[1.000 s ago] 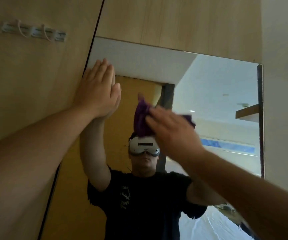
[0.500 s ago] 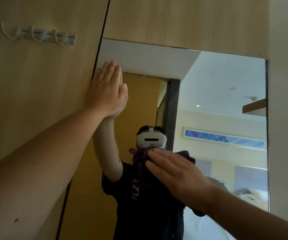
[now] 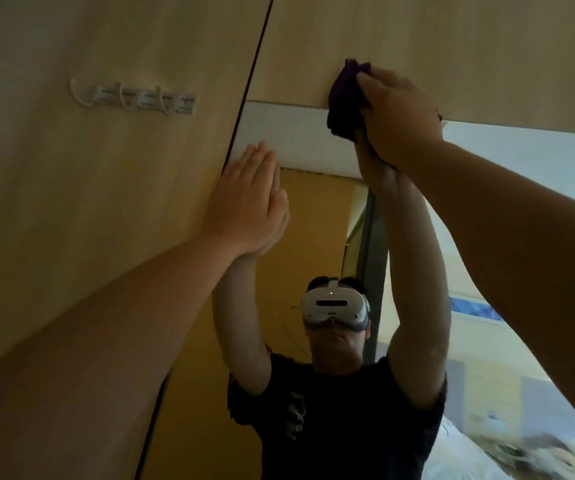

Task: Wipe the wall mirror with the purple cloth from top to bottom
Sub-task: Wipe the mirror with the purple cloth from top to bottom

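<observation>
The wall mirror (image 3: 313, 216) fills the centre and right of the head view, set in light wood panelling. My right hand (image 3: 400, 116) presses the bunched purple cloth (image 3: 345, 98) against the mirror's top edge, where the cloth overlaps glass and wood above. My left hand (image 3: 244, 199) lies flat with straight fingers on the mirror's upper left edge, holding nothing. The glass reflects a person in a black T-shirt with both arms raised.
A row of white hooks (image 3: 133, 98) is fixed to the wood panel (image 3: 71, 202) left of the mirror. A dark vertical seam (image 3: 244, 95) separates that panel from the mirror section. Wood panelling (image 3: 452, 36) runs above the mirror.
My right hand has carried the cloth from the middle of the mirror up to its top edge. The view has tilted upward. My left hand stays flat at the mirror's left edge.
</observation>
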